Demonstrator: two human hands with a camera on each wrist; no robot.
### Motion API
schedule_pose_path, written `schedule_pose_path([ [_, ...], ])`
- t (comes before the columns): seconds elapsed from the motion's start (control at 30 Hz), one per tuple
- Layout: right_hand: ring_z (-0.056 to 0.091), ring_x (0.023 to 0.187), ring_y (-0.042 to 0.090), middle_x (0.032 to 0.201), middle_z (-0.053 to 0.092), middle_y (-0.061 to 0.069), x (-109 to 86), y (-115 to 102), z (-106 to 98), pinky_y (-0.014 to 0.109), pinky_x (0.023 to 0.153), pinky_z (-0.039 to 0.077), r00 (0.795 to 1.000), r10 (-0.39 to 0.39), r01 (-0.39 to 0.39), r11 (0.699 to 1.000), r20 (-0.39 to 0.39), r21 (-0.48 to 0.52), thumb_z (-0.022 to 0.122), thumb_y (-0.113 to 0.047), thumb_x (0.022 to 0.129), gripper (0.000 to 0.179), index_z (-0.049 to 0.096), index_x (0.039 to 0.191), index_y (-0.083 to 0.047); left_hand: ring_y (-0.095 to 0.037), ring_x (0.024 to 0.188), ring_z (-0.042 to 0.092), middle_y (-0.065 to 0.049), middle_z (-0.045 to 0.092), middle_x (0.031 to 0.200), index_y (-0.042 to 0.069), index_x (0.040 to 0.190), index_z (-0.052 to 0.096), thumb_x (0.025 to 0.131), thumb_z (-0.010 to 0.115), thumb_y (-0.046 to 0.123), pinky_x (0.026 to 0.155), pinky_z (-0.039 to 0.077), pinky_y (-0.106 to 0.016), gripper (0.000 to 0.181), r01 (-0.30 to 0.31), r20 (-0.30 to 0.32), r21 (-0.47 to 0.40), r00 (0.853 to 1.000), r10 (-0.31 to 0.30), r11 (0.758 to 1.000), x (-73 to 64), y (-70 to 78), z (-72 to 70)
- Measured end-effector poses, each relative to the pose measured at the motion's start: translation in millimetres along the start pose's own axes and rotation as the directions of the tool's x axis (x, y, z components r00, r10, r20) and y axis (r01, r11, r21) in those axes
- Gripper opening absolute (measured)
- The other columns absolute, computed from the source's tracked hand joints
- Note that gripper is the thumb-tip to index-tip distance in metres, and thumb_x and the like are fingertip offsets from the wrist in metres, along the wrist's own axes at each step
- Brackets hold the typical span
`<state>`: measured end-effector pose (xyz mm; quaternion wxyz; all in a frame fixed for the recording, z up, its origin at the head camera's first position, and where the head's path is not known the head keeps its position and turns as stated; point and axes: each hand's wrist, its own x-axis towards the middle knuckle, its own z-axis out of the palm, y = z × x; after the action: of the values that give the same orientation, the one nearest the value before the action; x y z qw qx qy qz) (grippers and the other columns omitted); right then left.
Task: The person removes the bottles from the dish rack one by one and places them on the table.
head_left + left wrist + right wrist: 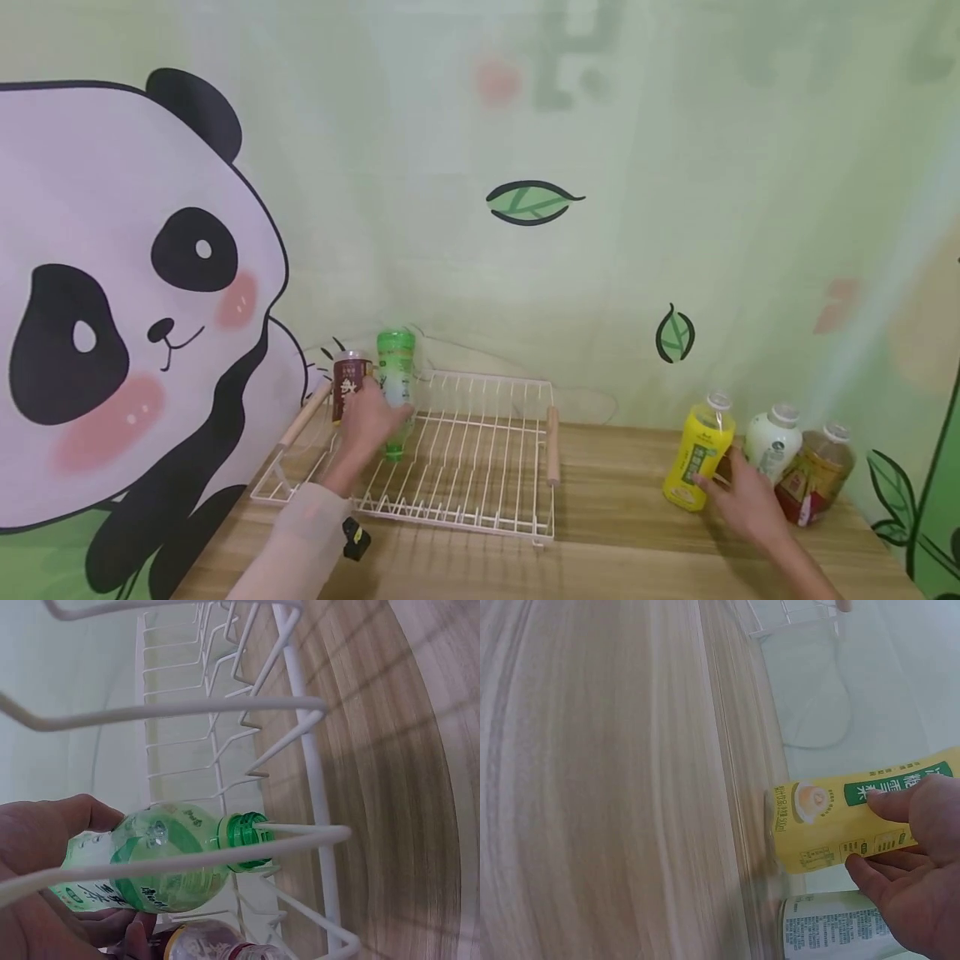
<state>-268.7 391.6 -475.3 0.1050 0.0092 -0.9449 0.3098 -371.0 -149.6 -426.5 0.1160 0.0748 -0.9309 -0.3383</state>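
A green-capped drink bottle (396, 367) stands cap down in the white wire dish rack (480, 525). My left hand (367, 421) grips it, its fingers round the bottle's body; in the left wrist view the green cap (247, 841) sits among the wires. Beside it, also in the rack, is a dark red labelled bottle (348, 387), partly behind the hand. Over on the right, my right hand (750, 500) holds a yellow-labelled drink bottle (699, 454) by its side, thumb across the green panel of the label. That bottle is cap up and slightly tilted.
Just right of the yellow bottle are a white bottle (772, 442) and a brown-red bottle (817, 475). The rack has wooden handles (553, 446) at its sides and stands on a wood-grain table (615, 533). Behind hangs a printed panda backdrop (420, 208).
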Motion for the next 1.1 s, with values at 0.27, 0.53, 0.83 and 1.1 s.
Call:
schedule_pose_path([
  [0.27, 0.061, 0.121, 0.057, 0.132, 0.06, 0.041, -3.3, 0, -5, 0.066, 0.097, 0.053, 1.0, -0.007, 0.009, 0.997, 0.025, -0.075, 0.068, -0.026, 0.105, 0.054, 0.054, 0.135, 0.017, -0.031, 0.083, 0.065, -0.018, 0.065, 0.099, 0.0, 0.115, 0.058, 0.084, 0.086, 0.028, 0.06, 0.059, -0.037, 0.051, -0.035, 0.032, -0.05, 0.999, 0.036, 0.998, -2.7, 3.7, -3.4],
  [0.53, 0.07, 0.107, 0.052, 0.119, 0.068, 0.038, -20.7, -3, -10, 0.063, 0.091, 0.057, 0.998, -0.06, 0.063, 0.987, 0.024, -0.147, 0.073, -0.027, 0.101, 0.059, 0.056, 0.129, 0.022, -0.039, 0.109, 0.057, -0.023, 0.059, 0.124, -0.006, 0.147, 0.051, 0.084, 0.086, 0.034, 0.081, 0.059, -0.051, 0.082, -0.126, -0.024, -0.064, 0.992, 0.124, 0.99, -8.9, 5.2, -3.5],
  [0.83, 0.072, 0.106, 0.046, 0.12, 0.07, 0.033, -34.1, -40, -31, 0.056, 0.084, 0.062, 0.992, -0.1, 0.111, 0.982, 0.079, -0.152, 0.077, -0.029, 0.099, 0.055, 0.061, 0.13, 0.014, -0.035, 0.11, 0.061, -0.018, 0.056, 0.133, -0.002, 0.146, 0.052, 0.083, 0.089, 0.034, 0.087, 0.06, -0.05, 0.081, -0.28, -0.059, -0.186, 0.96, 0.273, 0.942, -15.9, 21.3, -4.5],
  [1.1, 0.07, 0.111, 0.041, 0.125, 0.072, 0.025, -40.1, -104, -40, 0.055, 0.087, 0.061, 0.967, -0.251, 0.254, 0.961, 0.046, -0.107, 0.079, -0.032, 0.097, 0.055, 0.064, 0.133, 0.007, -0.027, 0.101, 0.061, -0.014, 0.058, 0.126, 0.001, 0.146, 0.054, 0.082, 0.092, 0.027, 0.078, 0.061, -0.038, 0.079, -0.377, 0.024, -0.211, 0.92, 0.39, 0.902, -40.9, 49.9, -8.5],
])
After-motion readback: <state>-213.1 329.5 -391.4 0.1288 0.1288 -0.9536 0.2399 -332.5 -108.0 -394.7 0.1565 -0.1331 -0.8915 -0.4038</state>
